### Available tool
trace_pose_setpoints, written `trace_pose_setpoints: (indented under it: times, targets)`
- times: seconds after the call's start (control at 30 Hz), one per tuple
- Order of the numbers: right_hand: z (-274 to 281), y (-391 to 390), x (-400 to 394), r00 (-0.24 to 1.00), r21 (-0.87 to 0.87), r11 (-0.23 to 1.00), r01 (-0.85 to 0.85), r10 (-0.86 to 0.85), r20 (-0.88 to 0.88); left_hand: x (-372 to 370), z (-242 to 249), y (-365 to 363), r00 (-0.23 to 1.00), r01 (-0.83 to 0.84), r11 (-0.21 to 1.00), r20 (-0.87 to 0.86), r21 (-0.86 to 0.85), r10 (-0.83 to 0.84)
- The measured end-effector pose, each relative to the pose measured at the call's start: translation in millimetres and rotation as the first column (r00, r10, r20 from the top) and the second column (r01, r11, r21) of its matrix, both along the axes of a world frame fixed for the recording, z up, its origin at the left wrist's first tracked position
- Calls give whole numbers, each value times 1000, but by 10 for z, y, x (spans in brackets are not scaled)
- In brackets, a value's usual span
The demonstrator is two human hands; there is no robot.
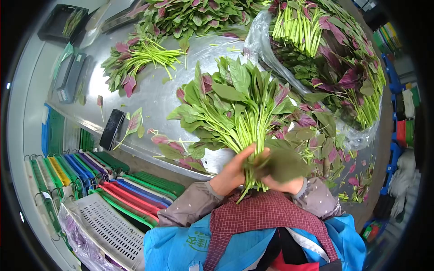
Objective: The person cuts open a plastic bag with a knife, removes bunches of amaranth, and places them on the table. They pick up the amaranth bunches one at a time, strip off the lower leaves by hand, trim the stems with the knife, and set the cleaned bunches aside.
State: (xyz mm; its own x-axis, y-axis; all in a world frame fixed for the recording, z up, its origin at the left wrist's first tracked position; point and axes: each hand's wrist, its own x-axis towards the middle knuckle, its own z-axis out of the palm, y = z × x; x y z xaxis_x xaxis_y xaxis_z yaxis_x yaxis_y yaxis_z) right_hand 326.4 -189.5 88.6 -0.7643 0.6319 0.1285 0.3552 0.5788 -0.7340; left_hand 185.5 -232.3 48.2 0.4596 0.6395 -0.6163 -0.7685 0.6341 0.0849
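Note:
My left hand (229,174) is closed around the lower stems of a bunch of red-and-green amaranth (246,108). The bunch's leaves fan out away from me over the metal table (199,58), and its cut ends point toward my apron. Close beside the stems on the right is my right hand (289,184), largely covered by a motion-blurred green leaf (285,163) that it appears to pinch; its fingertips are mostly hidden. Loose amaranth leaves (312,135) lie under and to the right of the bunch.
Another amaranth bunch (140,58) lies at left on the table. A large pile in clear plastic (266,45) stands at right. Near the table's left edge lies a black phone (112,129). Stacked coloured crates (131,201) stand below left, and a black basket (68,21) sits far left.

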Motion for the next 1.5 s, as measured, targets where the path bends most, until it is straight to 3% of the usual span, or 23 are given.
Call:
trace_pose_setpoints:
  times: [0.07,0.17,0.23,0.27,0.3,0.33,0.37,0.4,0.47,0.53,0.57,0.63,0.67,0.73,0.8,0.83,0.87,0.9,0.93,1.0,1.13,1.4,1.5]
  targets:
    - [132,-38,-19,975,-88,973,-212,204,-89,22,-96,35,992,22,998,-124,65,-13]
    - [463,-95,162,924,-257,897,-361,307,-229,10,-140,82,994,50,988,-108,143,-35]
    - [493,-80,458,872,-242,891,-384,263,-414,-18,-155,114,975,-43,968,-201,248,95]
    - [619,-40,580,916,-420,874,-245,66,-396,-36,-96,140,975,-38,966,-204,255,92]
    - [495,-81,862,973,-593,804,-42,-102,-208,-45,11,159,958,-37,953,-262,302,121]
    - [564,-3,744,921,-444,846,294,-375,-105,-56,79,172,936,-37,937,-315,347,154]
    - [536,203,876,871,-122,914,386,-317,376,-77,97,196,908,9,913,-386,407,163]
    - [433,190,902,637,244,895,373,-438,634,-68,108,220,909,9,910,-383,414,165]
    - [280,182,854,780,259,888,381,-459,425,-39,120,269,790,120,813,-551,570,269]
    - [311,182,570,923,-256,901,350,-284,260,-3,138,189,773,190,814,-594,549,220]
    - [159,169,451,964,-392,880,267,-241,114,29,174,105,778,250,805,-607,538,164]
    - [28,122,177,930,-863,499,77,-347,-118,25,67,-87,837,367,791,-545,489,-52]
    - [-72,76,140,951,-883,464,64,-296,-87,19,-31,-183,836,370,790,-546,489,-54]
    - [-442,-99,82,956,-874,485,33,-270,-114,7,-213,-348,982,116,975,-167,191,-84]
    - [-503,-118,100,967,-866,493,84,-250,-48,-19,-414,-402,986,107,984,-139,141,-88]
    - [-418,-43,115,988,-786,605,130,-146,51,-21,-494,-407,995,101,971,-49,217,-92]
    - [-309,28,129,985,-684,714,151,-52,163,-14,-532,-396,994,85,951,41,298,-101]
    - [-176,65,136,919,-306,938,164,-32,394,2,-475,-378,996,68,966,34,251,-78]
    - [-67,104,124,918,-302,940,160,-28,396,13,-453,-361,997,61,965,36,254,-73]
    - [109,158,53,862,110,948,299,-318,395,25,-410,-348,991,124,949,-77,289,-107]
    - [123,185,-277,950,37,953,302,-304,77,84,-318,-331,985,99,970,-163,221,-63]
    - [-68,192,-370,919,-237,888,395,-386,85,115,-292,-348,973,116,959,-223,257,-58]
    - [-122,267,-400,918,-198,897,395,-379,118,151,-275,-326,968,133,948,-245,290,-61]
